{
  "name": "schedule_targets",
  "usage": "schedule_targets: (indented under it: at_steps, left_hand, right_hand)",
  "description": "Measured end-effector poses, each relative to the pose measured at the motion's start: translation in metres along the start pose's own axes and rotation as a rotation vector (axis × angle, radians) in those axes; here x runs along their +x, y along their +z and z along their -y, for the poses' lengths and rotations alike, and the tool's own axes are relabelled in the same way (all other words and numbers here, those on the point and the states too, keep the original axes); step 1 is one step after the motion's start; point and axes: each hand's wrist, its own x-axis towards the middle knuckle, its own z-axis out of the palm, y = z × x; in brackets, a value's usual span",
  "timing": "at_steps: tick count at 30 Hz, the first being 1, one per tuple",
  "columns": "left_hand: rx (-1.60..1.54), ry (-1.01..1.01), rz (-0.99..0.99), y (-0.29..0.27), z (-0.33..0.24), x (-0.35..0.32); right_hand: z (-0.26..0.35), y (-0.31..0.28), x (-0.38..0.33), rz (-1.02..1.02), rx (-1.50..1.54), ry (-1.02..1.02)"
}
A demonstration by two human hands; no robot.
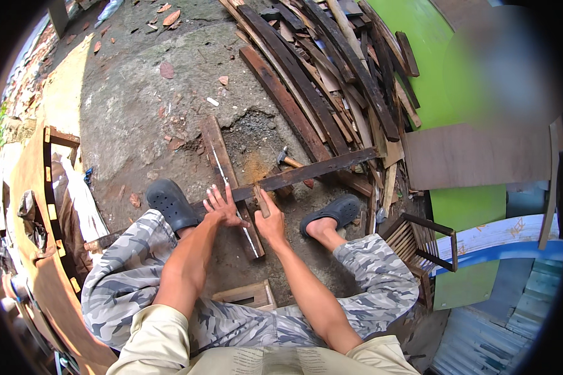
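Observation:
A long dark wooden plank (322, 169) runs crosswise in front of me, over a shorter board (214, 145) marked with white streaks. My left hand (221, 209) presses down on the plank with its fingers spread. Just beside it, my right hand (271, 224) is closed around a brown wooden handle (260, 199) that meets the plank's near edge. What the handle belongs to cannot be made out. Orange-brown sawdust (254, 167) lies on the ground just past the plank, and a hammer (289, 160) rests beyond it to the right.
A big pile of old timber (331, 75) fills the far right. My feet, in dark clogs (171, 203), stand on either side of the work. A slatted wooden piece (422, 244) is at the right, a wooden frame (247, 294) between my legs. Leaves and debris dot the rough ground.

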Motion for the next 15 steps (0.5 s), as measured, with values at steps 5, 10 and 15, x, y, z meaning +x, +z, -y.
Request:
schedule_targets:
  at_steps: [5,10,15]
  left_hand:
    - [-0.02,-0.004,0.029,-0.001,0.01,0.001]
    - [-0.032,-0.014,0.009,0.008,0.01,0.005]
    - [-0.033,-0.012,0.014,0.004,0.009,0.002]
  right_hand:
    - [0.04,-0.029,-0.051,0.074,-0.009,0.106]
    - [0.069,-0.108,-0.174,0.136,-0.049,0.142]
    - [0.032,-0.066,-0.131,0.033,-0.006,-0.001]
